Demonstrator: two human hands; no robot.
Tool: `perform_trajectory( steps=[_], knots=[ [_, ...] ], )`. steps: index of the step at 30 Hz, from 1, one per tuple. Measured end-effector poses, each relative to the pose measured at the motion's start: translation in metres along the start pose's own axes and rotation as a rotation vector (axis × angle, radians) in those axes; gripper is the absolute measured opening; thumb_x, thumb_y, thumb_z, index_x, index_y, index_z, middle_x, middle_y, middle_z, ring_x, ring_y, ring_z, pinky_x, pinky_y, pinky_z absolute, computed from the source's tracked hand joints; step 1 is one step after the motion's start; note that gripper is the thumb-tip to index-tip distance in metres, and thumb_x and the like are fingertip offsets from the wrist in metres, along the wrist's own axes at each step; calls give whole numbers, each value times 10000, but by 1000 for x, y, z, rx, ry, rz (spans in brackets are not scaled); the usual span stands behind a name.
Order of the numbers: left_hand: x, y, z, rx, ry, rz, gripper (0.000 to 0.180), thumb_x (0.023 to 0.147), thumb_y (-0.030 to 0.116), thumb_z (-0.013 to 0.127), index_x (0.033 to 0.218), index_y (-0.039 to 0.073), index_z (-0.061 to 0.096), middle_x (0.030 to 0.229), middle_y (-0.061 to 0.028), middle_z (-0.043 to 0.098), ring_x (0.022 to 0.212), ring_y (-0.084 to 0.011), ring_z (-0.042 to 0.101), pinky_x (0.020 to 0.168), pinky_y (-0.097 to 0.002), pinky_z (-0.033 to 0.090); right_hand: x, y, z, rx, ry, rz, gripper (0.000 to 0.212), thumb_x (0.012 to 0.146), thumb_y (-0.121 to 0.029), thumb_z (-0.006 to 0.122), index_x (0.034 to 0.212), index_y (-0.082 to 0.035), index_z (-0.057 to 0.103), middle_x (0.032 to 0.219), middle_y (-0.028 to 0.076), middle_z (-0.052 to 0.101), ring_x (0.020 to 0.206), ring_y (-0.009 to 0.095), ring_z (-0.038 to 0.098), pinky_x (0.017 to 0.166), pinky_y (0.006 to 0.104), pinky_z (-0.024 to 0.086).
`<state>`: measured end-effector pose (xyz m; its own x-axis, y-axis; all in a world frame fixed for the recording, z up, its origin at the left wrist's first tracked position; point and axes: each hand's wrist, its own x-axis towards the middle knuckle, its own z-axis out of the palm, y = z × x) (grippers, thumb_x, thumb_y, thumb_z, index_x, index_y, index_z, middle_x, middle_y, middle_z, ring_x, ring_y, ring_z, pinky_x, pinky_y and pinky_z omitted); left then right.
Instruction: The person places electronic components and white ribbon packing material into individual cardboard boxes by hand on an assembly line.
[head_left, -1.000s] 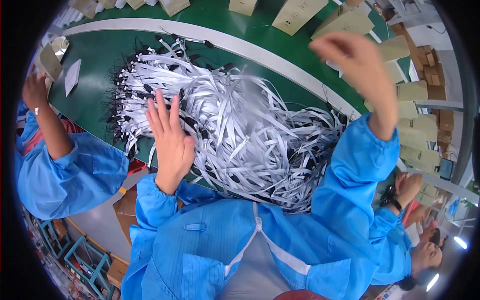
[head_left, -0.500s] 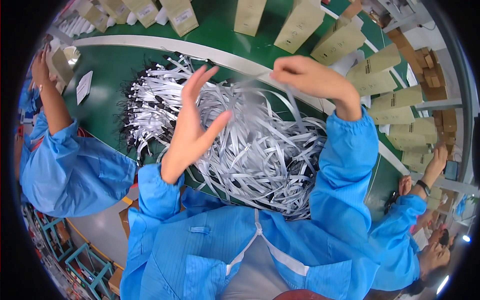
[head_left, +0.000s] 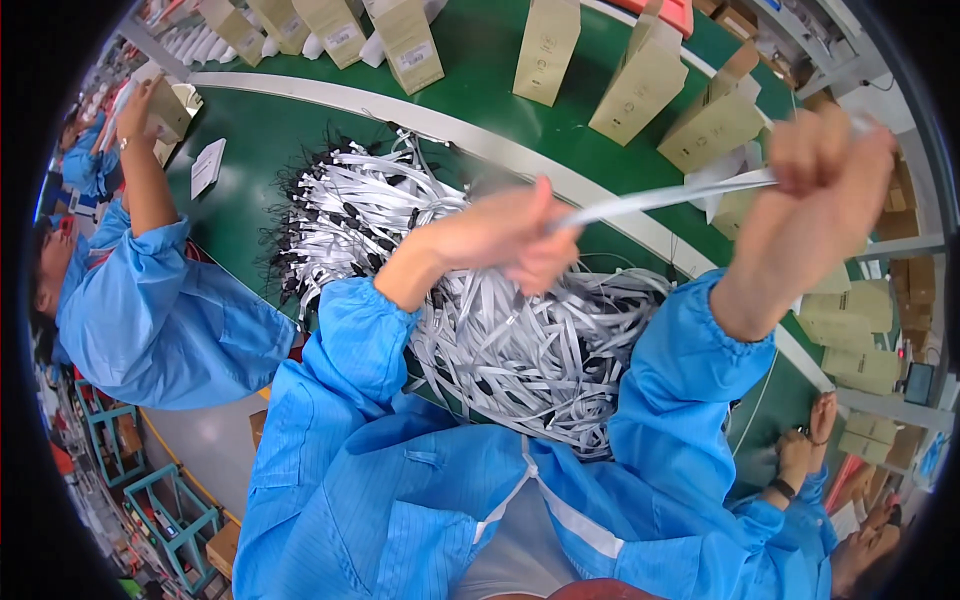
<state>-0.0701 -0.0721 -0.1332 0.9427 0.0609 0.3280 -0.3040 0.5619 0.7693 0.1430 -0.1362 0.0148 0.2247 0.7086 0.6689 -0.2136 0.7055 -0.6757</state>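
A flat pale grey lanyard is stretched above the heap, rising slightly to the right. My right hand grips its far-right end in closed fingers, blurred by motion. The other end runs into my left hand, whose fingers curl round it with the thumb pointing up. Below my hands lies a big tangled heap of the same lanyards. At its left side many straps lie bundled together, with black cord ends pointing outward.
Upright beige boxes line the green bench beyond a pale curved rail. A white card lies at left. One co-worker in blue stands at left; another's hands show at lower right.
My right hand has swung right, drawing the lanyard out straight. My left hand, formerly spread open, has moved right and closed on it. The whole view has shifted slightly.
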Motion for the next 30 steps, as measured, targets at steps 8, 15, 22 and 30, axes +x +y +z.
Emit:
perform_trajectory(
  steps=[8, 15, 22, 30],
  knots=[
    [-21, 8, -38, -417, 453, 543, 326, 1046, 375, 427, 891, 110, 536, 792, 16, 500, 694, -101, 503, 593, -217, 433, -7, 54, 1, -819, -185, 299, 437, 935, -350, 648, 1108, 50, 612, 1021, 99, 632, 818, 160, 577, 710, 295, 450],
    [-15, -2, -38, -166, 792, 702, 198, 1025, 226, 495, 1157, 95, 562, 1195, -82, 595, 1188, -203, 540, 993, -283, 491, -54, 172, 16, -536, -961, 493, 491, 901, -395, 679, 974, 85, 611, 1115, 137, 629, 814, 199, 608, 690, 348, 488],
    [-32, 7, -52, -225, 801, 760, 250, 1015, 227, 523, 1185, 49, 568, 1279, -117, 587, 1244, -237, 534, 1057, -319, 469, -22, 145, 6, -455, -875, 774, 466, 988, -459, 517, 914, -13, 631, 708, -6, 552, 668, 118, 520, 610, 303, 424],
    [-25, -5, -51, -98, 933, 559, 309, 1009, 239, 544, 1216, 14, 586, 1275, -118, 590, 1207, -222, 555, 1038, -324, 463, -15, 146, 3, -603, -487, 577, 518, 991, -512, 499, 865, -25, 620, 686, -28, 493, 639, 93, 433, 576, 229, 358]
  ],
)
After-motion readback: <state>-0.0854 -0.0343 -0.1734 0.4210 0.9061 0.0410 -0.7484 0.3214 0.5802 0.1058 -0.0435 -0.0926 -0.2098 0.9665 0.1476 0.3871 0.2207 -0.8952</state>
